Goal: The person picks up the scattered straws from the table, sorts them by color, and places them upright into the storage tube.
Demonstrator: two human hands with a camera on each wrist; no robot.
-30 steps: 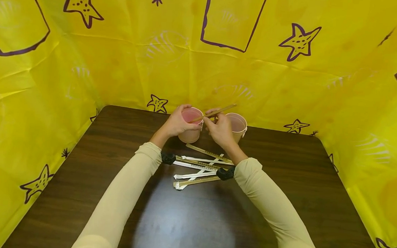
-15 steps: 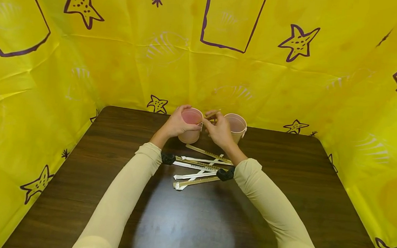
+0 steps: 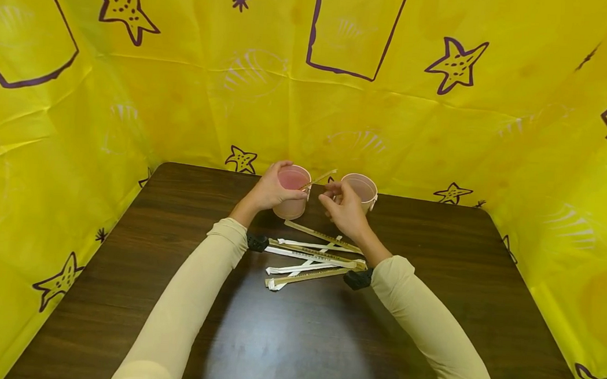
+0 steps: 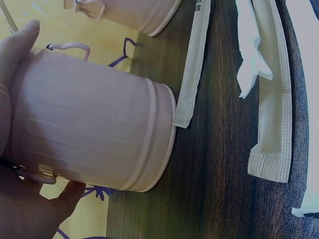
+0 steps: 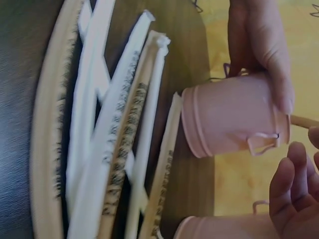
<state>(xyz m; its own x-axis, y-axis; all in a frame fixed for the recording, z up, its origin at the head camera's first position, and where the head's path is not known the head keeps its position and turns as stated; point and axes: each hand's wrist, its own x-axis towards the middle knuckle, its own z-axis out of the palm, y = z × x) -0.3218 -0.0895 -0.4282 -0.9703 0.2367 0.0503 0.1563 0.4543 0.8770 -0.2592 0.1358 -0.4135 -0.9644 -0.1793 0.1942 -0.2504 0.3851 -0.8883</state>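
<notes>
My left hand [image 3: 272, 187] grips a small pink pail [image 3: 289, 209] near its rim, thumb on the near side. The pail stands upright on the table. A thin brown paper-wrapped straw [image 3: 324, 178] leans in it, with its upper end sticking out over the right rim. My right hand [image 3: 349, 213] is just right of that straw, apart from it, with fingers loosely bent and nothing between them. Behind that hand stands a second pink pail [image 3: 367, 189], partly hidden by it. The right wrist view shows the straw [image 5: 303, 121] poking from the held pail [image 5: 232, 115].
Several paper-wrapped straws, white [image 3: 288, 267] and brown [image 3: 305, 276], lie crossed on the dark wooden table [image 3: 289, 339] before the pails. One brown straw [image 4: 194, 64] touches the held pail's base. A yellow cloth [image 3: 266, 112] with starfish drawings hangs behind the table.
The brown straw slid down into the left pail. My right hand let go of it and drew back to the right. My left hand stayed on the pail.
</notes>
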